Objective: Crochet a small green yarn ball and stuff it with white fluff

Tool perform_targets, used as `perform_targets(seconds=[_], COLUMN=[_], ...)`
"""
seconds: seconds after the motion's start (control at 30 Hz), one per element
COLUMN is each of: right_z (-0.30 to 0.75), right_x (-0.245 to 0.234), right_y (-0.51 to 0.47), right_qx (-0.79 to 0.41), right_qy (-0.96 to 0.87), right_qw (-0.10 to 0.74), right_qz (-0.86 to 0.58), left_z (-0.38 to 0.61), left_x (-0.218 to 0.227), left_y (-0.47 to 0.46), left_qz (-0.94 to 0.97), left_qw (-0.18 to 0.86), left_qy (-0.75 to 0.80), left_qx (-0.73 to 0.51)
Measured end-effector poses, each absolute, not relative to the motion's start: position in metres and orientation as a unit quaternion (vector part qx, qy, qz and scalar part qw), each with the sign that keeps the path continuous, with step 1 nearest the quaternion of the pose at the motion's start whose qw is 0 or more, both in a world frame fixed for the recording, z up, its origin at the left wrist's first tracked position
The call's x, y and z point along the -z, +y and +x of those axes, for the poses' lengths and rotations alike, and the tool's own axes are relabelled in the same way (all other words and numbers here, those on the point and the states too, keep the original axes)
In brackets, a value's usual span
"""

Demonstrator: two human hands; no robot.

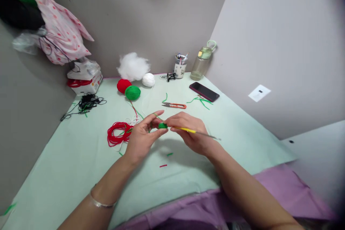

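Observation:
Between thumb and fingers, my left hand (141,136) pinches a small green crochet piece (162,125). Green yarn runs over its raised index finger. My right hand (191,133) is closed round a crochet hook (188,130) with a yellow grip, its metal end sticking out to the right. The hook's working tip meets the green piece and is hidden by my fingers. Behind my left hand lies a loose coil of red yarn (118,134). A green yarn ball (133,93) sits farther back, touching a red yarn ball (124,86).
Orange-handled thread snips (174,105) lie beyond my hands. Toward the back are white stuffing (134,66), a white yarn ball (148,79), a pen cup (180,70), a bottle (199,65) and a phone (204,91). Tangled black yarn (88,104) is at left; yarn snippets (163,166) lie in front.

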State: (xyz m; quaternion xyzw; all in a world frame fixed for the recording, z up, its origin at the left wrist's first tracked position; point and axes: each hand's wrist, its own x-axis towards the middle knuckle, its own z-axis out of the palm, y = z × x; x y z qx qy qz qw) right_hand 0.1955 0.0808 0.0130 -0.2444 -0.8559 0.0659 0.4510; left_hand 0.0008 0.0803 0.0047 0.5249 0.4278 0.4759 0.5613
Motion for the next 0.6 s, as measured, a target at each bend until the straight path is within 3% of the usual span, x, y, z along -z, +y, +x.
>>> perform_targets(seconds=[0.23,0.47,0.6], right_z=[0.19,0.183,0.183], right_x=[-0.01,-0.001,-0.001], right_y=[0.08,0.076,0.068], right_qx=[-0.07,0.117,0.151], right_qy=[-0.815,-0.825,-0.812], right_qw=[0.52,0.48,0.496], right_qz=[-0.247,-0.275,-0.267], left_z=[0.002,0.01,0.012], left_x=[-0.009,-0.005,-0.012], left_y=[0.076,0.067,0.063], left_qz=[0.491,0.46,0.396], left_qw=[0.585,0.581,0.66], left_qy=[0.412,0.405,0.354], left_qx=[-0.497,-0.535,-0.53])
